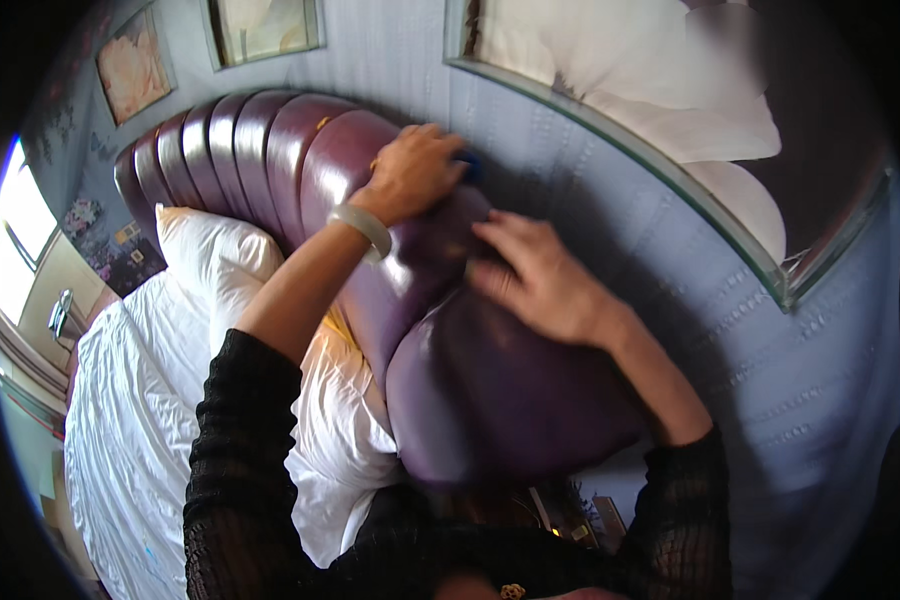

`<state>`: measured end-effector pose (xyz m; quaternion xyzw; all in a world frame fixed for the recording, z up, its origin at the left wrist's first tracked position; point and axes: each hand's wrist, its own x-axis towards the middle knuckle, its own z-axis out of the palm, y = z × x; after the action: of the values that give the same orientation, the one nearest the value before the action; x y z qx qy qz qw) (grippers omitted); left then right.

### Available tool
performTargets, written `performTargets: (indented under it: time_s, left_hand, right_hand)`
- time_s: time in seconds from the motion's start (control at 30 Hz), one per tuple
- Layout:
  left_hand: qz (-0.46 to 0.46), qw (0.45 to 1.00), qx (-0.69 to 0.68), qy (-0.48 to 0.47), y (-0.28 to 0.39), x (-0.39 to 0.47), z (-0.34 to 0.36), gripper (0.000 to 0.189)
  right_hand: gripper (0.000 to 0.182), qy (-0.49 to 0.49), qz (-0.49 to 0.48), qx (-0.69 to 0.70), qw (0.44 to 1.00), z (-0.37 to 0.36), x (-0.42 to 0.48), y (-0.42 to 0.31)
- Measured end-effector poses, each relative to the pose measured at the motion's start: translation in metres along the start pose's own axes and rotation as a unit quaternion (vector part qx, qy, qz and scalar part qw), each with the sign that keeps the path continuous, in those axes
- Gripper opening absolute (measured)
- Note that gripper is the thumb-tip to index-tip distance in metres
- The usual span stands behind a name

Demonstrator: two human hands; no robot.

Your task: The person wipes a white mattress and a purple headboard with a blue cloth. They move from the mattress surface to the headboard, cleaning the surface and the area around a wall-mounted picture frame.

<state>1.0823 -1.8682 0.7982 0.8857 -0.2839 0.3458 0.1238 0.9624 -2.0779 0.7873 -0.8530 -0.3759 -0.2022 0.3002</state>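
A purple, glossy, channel-tufted headboard curves along the wall in front of me. My left hand, with a pale bangle at the wrist, is curled over its top edge. A small dark blue object sticks out past its fingers; most of it is hidden, so I cannot tell what it is. My right hand is slightly blurred, with fingers apart and nothing in it. It is over the headboard's near end, by the deep seam between two padded sections; whether the fingertips touch cannot be told.
White pillows lean against the headboard on a bed with a rumpled white sheet. A large framed picture hangs on the blue-grey wall to the right. Small items stand low beside the headboard's near end.
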Motion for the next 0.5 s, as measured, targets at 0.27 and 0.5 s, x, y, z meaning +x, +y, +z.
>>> performTargets:
  time_s: [0.27,0.5]
  left_hand:
    - [-0.048,0.994,-0.076,-0.06,0.03,0.001,-0.005,0.029]
    - [-0.266,0.515,-0.814,0.012,0.112,0.013,-0.009,0.037]
  right_hand:
    - [0.056,0.039,0.031,-0.002,0.999,-0.001,-0.017,-0.01]
    - [0.077,0.237,0.05,0.156,0.957,-0.001,0.02,0.013]
